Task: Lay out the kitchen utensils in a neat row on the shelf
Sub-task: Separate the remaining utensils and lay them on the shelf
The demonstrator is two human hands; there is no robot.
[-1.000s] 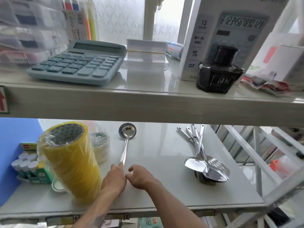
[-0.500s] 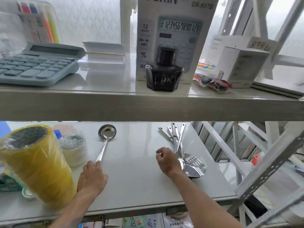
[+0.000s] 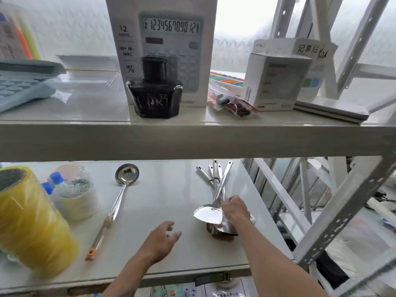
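A steel ladle lies alone on the lower shelf, bowl toward the back, its handle end with an orange tag near the front. To the right, several steel utensils lie in a bundle, handles fanned toward the back, a turner blade on top. My right hand grips the bundle just above the blades. My left hand hovers over bare shelf between ladle and bundle, fingers spread, holding nothing.
A yellow tape roll stack and wrapped white rolls stand at the left of the lower shelf. The upper shelf holds an ink bottle, a calculator, and boxes. White rack struts stand right.
My left hand let go of the ladle handle and moved right to mid-shelf. My right hand moved right onto the utensil bundle and closed on it. The view shifted right.
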